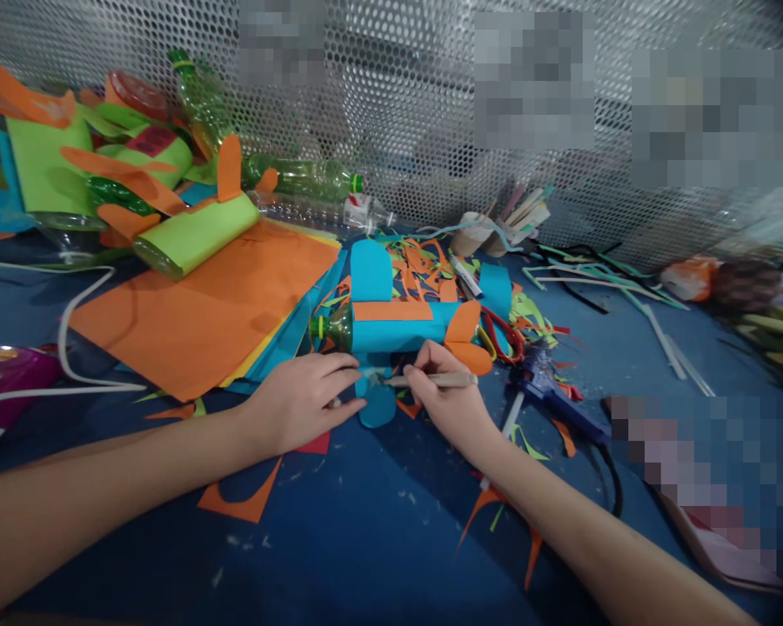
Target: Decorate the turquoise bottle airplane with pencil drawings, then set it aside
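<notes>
My right hand (449,391) is closed around a greyish pen (453,380), its tip over a blue paper wing (377,407). Whitish patches show on that wing where the tip points. My left hand (310,391) lies at the wing's left edge, fingers stretched and slightly apart, fingertips touching or very near it. Just beyond both hands lies a green-capped plastic bottle (339,326) on its side, wrapped in blue paper (398,332). It carries an orange strip (391,310), orange fins (463,323) and a second blue wing (371,269) on the far side.
A blue glue gun (552,396) with its cord sits right of my right hand, near red-handled scissors (502,335). Orange sheets (222,304) lie left, beneath a green-wrapped bottle (199,235). Paper scraps (424,265), a marker (466,276), a phone (724,522) and a purple device (13,387) surround the workspace.
</notes>
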A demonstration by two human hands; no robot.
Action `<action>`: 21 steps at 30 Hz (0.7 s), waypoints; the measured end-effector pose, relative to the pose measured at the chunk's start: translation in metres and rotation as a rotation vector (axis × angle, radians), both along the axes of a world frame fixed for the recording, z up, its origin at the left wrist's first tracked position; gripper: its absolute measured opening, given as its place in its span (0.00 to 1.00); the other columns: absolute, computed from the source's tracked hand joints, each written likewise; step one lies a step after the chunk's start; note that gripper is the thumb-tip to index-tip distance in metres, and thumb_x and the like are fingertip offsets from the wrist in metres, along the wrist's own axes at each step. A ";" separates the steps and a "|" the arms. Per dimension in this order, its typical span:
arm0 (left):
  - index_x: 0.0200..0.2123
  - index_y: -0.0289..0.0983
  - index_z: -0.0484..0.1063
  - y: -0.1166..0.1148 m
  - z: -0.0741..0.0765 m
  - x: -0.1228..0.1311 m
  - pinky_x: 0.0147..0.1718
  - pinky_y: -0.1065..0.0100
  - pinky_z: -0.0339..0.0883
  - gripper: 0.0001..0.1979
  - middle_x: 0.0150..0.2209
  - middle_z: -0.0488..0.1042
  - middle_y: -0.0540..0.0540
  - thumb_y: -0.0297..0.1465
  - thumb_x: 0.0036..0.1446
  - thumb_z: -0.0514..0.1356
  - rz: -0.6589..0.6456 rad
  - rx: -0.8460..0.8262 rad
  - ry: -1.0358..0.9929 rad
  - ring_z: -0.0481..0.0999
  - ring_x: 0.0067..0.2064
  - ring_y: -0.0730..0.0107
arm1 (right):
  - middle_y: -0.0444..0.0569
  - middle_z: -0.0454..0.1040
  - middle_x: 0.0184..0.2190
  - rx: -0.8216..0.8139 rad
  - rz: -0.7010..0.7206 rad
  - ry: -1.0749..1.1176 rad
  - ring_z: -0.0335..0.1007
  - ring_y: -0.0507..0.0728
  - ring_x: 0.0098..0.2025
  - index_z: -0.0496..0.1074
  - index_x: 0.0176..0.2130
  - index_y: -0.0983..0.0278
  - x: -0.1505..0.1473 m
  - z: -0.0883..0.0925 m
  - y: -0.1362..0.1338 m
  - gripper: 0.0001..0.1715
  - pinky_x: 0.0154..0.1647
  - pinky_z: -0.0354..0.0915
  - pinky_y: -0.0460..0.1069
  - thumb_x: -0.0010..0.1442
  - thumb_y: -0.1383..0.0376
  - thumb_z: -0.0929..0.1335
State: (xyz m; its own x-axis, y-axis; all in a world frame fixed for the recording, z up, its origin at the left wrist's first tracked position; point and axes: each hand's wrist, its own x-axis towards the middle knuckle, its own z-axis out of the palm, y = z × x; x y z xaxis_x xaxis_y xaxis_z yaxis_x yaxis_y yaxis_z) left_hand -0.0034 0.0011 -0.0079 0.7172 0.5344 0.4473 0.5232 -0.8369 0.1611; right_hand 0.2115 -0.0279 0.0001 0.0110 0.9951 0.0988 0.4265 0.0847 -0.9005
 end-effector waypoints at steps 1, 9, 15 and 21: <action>0.44 0.34 0.75 0.000 0.000 0.000 0.36 0.62 0.74 0.16 0.45 0.76 0.39 0.39 0.62 0.56 0.000 0.003 0.000 0.78 0.42 0.59 | 0.36 0.56 0.16 -0.001 0.000 0.001 0.51 0.49 0.18 0.55 0.25 0.60 0.000 0.000 0.000 0.13 0.20 0.51 0.45 0.57 0.64 0.64; 0.44 0.33 0.75 0.000 0.001 0.000 0.36 0.62 0.74 0.16 0.45 0.76 0.40 0.39 0.62 0.56 -0.001 -0.001 0.011 0.78 0.41 0.59 | 0.36 0.56 0.16 -0.005 0.008 0.015 0.52 0.49 0.18 0.55 0.25 0.60 0.001 -0.001 0.000 0.12 0.19 0.51 0.45 0.57 0.65 0.64; 0.44 0.33 0.75 0.000 0.001 0.000 0.36 0.62 0.74 0.17 0.46 0.76 0.40 0.39 0.62 0.55 0.002 0.005 0.013 0.78 0.41 0.59 | 0.36 0.56 0.16 -0.010 0.009 0.022 0.52 0.48 0.17 0.55 0.25 0.60 0.001 0.000 0.000 0.12 0.19 0.51 0.45 0.56 0.66 0.64; 0.44 0.33 0.75 0.000 0.001 0.000 0.36 0.62 0.74 0.16 0.46 0.76 0.40 0.39 0.62 0.56 0.000 -0.003 0.009 0.78 0.42 0.59 | 0.36 0.57 0.16 -0.005 0.021 0.029 0.51 0.48 0.17 0.55 0.24 0.60 0.000 0.002 0.000 0.13 0.19 0.51 0.44 0.57 0.66 0.64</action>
State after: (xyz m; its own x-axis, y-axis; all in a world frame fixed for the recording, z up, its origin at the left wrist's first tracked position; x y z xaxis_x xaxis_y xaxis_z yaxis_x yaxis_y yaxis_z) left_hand -0.0033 0.0012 -0.0072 0.7210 0.5358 0.4394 0.5245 -0.8364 0.1593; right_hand 0.2112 -0.0283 0.0019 -0.0068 0.9955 0.0940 0.3982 0.0890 -0.9130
